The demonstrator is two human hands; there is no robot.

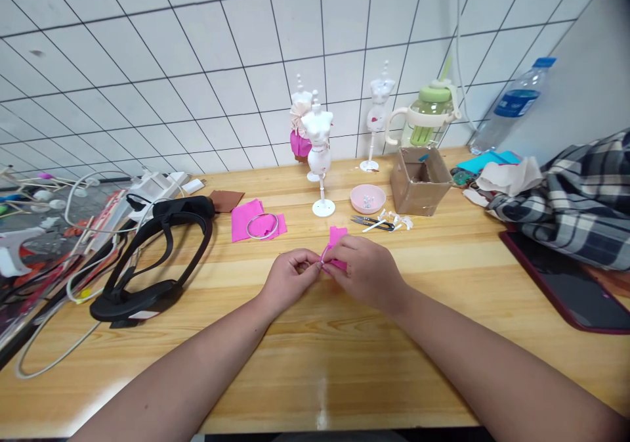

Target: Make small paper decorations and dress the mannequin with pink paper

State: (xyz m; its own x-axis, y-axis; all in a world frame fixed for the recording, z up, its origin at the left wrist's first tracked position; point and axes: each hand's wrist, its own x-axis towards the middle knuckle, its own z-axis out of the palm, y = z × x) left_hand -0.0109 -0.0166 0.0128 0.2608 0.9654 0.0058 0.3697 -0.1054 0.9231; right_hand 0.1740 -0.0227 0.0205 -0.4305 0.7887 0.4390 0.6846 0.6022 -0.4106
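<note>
My left hand point(290, 276) and my right hand point(368, 272) meet just above the middle of the table. Both are closed in a pinch on a small bright pink piece point(337, 234) of thin, cloth-like material. Its far end sticks out beyond my right fingers; the part between the fingertips is mostly hidden. Beyond my hands stands a bare white mini dress form point(319, 145). Black thread snips point(374, 223) lie near white scraps point(404, 221), past my right hand. Left of them, more pink pieces point(241, 224) lie under a thin ring point(262, 238).
A pink bowl point(354, 200) holds small beads. Behind are a dressed form point(300, 143), another bare form point(378, 104), a cardboard box point(414, 198) and a green-lidded cup point(433, 108). Black headgear point(132, 301) and cables lie left; a phone point(566, 281) and plaid cloth point(585, 199) right.
</note>
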